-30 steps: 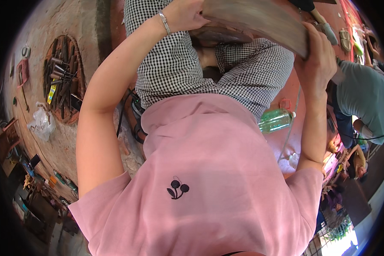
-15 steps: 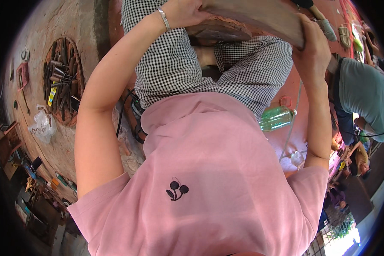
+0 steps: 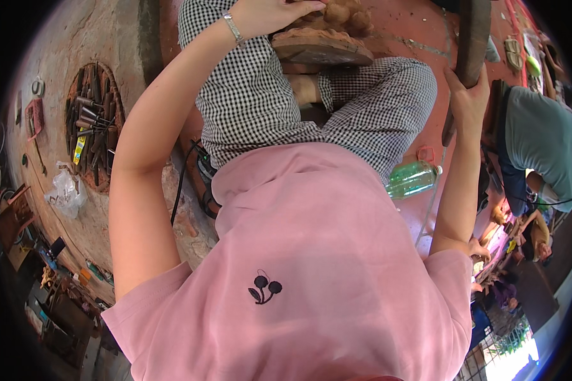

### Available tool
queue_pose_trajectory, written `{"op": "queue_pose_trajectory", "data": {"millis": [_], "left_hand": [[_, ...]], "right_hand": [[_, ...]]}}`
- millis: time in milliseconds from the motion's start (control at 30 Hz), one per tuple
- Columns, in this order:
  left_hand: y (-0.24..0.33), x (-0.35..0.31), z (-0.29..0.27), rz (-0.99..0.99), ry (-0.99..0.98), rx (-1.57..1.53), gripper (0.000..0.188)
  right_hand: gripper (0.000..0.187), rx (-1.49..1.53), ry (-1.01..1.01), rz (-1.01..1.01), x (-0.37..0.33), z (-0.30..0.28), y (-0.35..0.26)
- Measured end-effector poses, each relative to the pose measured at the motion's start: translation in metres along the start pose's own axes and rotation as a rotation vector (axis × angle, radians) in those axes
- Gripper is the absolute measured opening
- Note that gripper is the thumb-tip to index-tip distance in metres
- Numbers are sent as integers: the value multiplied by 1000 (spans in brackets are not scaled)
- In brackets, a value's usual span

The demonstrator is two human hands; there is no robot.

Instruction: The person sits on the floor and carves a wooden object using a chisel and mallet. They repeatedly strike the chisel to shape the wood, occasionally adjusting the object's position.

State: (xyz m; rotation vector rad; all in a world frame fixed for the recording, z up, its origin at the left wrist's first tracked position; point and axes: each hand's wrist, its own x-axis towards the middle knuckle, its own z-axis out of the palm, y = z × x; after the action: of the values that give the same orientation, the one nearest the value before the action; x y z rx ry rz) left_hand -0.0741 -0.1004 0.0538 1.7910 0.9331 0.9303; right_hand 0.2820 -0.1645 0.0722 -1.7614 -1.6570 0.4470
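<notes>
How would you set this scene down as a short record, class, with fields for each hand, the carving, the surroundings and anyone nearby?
Left hand: by the carving, at the upper edge; contact unclear
Right hand: gripping a board near its lower part
Carving: brown, beyond the legs, partly cut off by the upper edge
On the left: dark tools, clear bag
On the right: green bottle lying on its side
Nearby: a person in a grey-green shirt
</notes>
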Motion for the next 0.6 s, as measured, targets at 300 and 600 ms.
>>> {"op": "queue_pose_trajectory", "data": {"millis": [300,600], "left_hand": [[4,24,11,352,-107,352,20],[-6,35,15,468,-129,320,25]], "right_hand": [[44,-158,107,-290,-13,2,-41],[59,-515,141,-516,-12,11,-57]]}}
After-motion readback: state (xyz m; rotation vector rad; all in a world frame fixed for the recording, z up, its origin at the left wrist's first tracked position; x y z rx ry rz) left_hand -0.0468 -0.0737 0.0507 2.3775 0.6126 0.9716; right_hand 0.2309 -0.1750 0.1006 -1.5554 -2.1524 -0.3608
